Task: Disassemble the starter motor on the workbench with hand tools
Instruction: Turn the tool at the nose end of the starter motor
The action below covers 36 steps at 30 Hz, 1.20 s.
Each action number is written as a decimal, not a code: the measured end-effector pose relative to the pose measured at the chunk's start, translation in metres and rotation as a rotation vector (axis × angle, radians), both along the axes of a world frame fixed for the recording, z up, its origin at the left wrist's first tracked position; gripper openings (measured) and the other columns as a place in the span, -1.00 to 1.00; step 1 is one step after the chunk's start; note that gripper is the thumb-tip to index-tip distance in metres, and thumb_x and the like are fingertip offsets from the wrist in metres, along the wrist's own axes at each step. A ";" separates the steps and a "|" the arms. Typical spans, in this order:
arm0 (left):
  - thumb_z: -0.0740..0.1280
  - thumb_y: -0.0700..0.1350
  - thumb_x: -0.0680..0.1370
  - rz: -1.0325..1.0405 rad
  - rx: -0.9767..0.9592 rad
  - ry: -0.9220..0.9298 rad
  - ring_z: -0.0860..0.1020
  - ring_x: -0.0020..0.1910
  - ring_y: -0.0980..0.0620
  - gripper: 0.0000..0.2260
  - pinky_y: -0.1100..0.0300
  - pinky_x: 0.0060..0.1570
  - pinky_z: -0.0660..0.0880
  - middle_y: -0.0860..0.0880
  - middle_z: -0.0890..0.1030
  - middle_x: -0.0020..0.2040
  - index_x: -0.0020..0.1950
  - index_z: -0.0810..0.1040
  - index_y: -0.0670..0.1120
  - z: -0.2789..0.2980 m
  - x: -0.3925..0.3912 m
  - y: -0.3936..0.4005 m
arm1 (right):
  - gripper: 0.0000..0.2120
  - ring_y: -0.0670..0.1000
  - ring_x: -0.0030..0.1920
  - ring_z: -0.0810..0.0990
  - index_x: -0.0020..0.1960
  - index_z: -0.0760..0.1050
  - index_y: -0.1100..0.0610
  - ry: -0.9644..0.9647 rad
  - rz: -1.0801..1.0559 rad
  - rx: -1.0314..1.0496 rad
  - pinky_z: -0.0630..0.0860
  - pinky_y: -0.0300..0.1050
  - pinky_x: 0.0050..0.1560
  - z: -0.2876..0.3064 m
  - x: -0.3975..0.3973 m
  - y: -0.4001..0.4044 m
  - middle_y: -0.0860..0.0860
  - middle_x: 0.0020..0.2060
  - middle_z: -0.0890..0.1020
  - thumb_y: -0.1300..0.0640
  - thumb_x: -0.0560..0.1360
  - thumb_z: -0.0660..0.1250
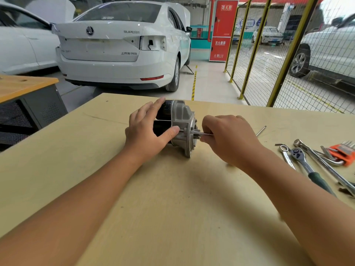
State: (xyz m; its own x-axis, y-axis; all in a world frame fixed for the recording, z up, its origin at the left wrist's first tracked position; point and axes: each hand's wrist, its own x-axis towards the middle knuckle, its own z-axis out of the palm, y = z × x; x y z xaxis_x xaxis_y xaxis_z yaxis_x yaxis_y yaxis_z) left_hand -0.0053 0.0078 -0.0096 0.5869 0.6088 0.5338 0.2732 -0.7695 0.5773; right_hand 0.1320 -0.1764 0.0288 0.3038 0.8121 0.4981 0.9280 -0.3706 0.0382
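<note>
A: Here, how far along is the work appearing to be?

B: Early, by the look of it. The starter motor [175,125] is lying on its side near the middle of the bench [172,198], and its parts are all sitting together; no loose piece is showing beside it.

A: What are the hands doing?

B: The left hand [147,132] is steadying the black round body, fingers [153,107] lying fairly straight over it and the thumb pressing at the grey housing. The right hand [228,137] is curling its fingers round a thin metal tool [206,133], whose tip is pointing at the flange end. Whether a fastener is turning cannot be told.

A: And the materials?

B: The body is looking smooth and dark; the nose housing is showing as dull cast metal with a flat round flange. The bench top is pale, matt board.

A: What is waiting to the right?

B: A ratchet [302,160] with a dark green grip, shiny wrenches [324,164] and an orange holder of hex keys [343,150] are lying well apart from the motor.
</note>
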 end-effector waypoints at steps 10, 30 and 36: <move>0.33 0.33 0.43 0.008 0.002 -0.012 0.29 0.48 -0.07 -0.27 -0.18 0.38 0.39 0.11 0.37 0.54 0.60 0.27 0.26 0.000 0.001 0.000 | -0.75 0.12 -0.23 0.51 -0.06 0.61 0.18 0.183 0.118 0.026 0.49 0.02 -0.20 0.002 0.003 -0.001 0.04 -0.21 0.51 0.06 0.64 0.26; 0.33 0.33 0.43 0.019 0.011 -0.009 0.29 0.47 -0.06 -0.26 -0.10 0.38 0.38 0.11 0.36 0.54 0.60 0.26 0.27 -0.001 0.001 0.000 | -0.75 0.14 -0.20 0.51 -0.05 0.59 0.19 0.188 0.109 -0.006 0.50 0.06 -0.16 0.001 0.003 0.000 0.05 -0.18 0.50 0.06 0.66 0.23; 0.48 0.26 0.46 0.002 0.024 -0.011 0.28 0.48 -0.09 -0.23 -0.13 0.40 0.37 0.08 0.36 0.54 0.62 0.25 0.24 -0.002 0.001 0.002 | -0.81 0.07 -0.18 0.55 -0.08 0.53 -0.01 -0.011 0.017 -0.002 0.39 0.02 -0.06 -0.001 0.001 0.000 -0.11 -0.15 0.54 -0.10 0.60 0.31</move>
